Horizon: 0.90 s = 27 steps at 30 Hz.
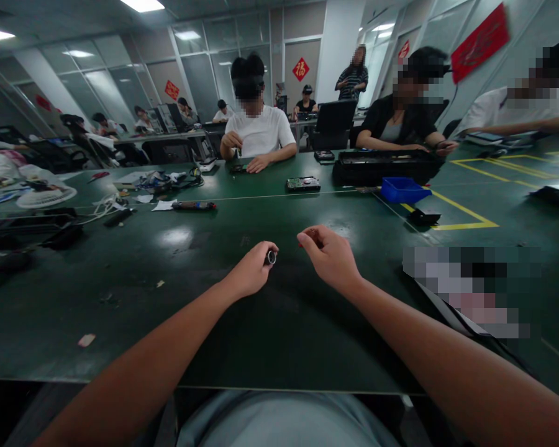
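My left hand (250, 272) is closed around a small black cylinder (271, 257), whose round, silver-rimmed end faces me. The rest of the cylinder is hidden by the fingers; its exact kind does not show. A short way to the right, my right hand (334, 256) is closed, thumb against the curled fingers. A tiny reddish spot shows by its fingertips, too small to name. Both hands hover just over or rest on the dark green tabletop (307, 335), apart from each other.
Ahead lie a hard drive (302, 184), a screwdriver-like tool (194, 205), a blue bin (404, 190) and a small black part (423, 217). A long black case (386, 166) sits farther back. Cables (168, 180) are heaped left. People work across the table.
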Tool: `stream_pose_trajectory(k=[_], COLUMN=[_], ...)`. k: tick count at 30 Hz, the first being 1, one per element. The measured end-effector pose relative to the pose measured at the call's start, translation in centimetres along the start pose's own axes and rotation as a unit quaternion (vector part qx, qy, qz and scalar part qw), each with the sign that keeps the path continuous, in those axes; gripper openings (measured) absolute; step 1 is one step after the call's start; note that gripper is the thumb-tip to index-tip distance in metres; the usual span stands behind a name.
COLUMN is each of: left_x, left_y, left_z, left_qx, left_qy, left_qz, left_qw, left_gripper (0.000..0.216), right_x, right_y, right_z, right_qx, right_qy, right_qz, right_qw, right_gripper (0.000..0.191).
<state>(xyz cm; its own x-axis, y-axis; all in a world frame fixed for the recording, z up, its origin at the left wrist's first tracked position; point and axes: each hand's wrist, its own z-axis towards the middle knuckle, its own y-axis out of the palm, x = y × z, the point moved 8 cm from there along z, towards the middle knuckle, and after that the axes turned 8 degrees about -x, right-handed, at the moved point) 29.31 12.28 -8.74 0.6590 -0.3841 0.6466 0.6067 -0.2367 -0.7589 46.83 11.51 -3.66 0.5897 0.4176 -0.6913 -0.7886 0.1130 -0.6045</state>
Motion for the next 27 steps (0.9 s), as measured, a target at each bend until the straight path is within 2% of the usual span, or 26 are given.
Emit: stream_pose_trajectory(k=[4,10,18,27], left_x=[-0.7,-0.8,-0.3,-0.6], left_y=[-1.2,-1.5,-1.3,-1.4], left_z=[0.6,0.4,0.4,0.4], left_qx=[0.043,0.063,0.051,0.059], left_qy=[0.024,0.013,0.042,0.023], left_qz=[-0.004,-0.016,-0.005,-0.022], left_qw=[0.999,0.998,0.998,0.998], left_gripper=[0.033,0.044,0.038,0.044], right_x=[0.0,0.6,0.6,1.2], right_y=[-0.2,0.2,0.6,0.7], right_z=[-0.2,-0.4,-0.3,-0.2], right_qx=[0.008,0.025,0.005,0.009], right_qy=[-0.005,-0.016,-0.009,0.001], right_qz=[0.025,0.174,0.154,0.173], right_qw=[1.0,0.984,0.988,0.985], right_gripper=[0.031,0.023,0.022,0.02])
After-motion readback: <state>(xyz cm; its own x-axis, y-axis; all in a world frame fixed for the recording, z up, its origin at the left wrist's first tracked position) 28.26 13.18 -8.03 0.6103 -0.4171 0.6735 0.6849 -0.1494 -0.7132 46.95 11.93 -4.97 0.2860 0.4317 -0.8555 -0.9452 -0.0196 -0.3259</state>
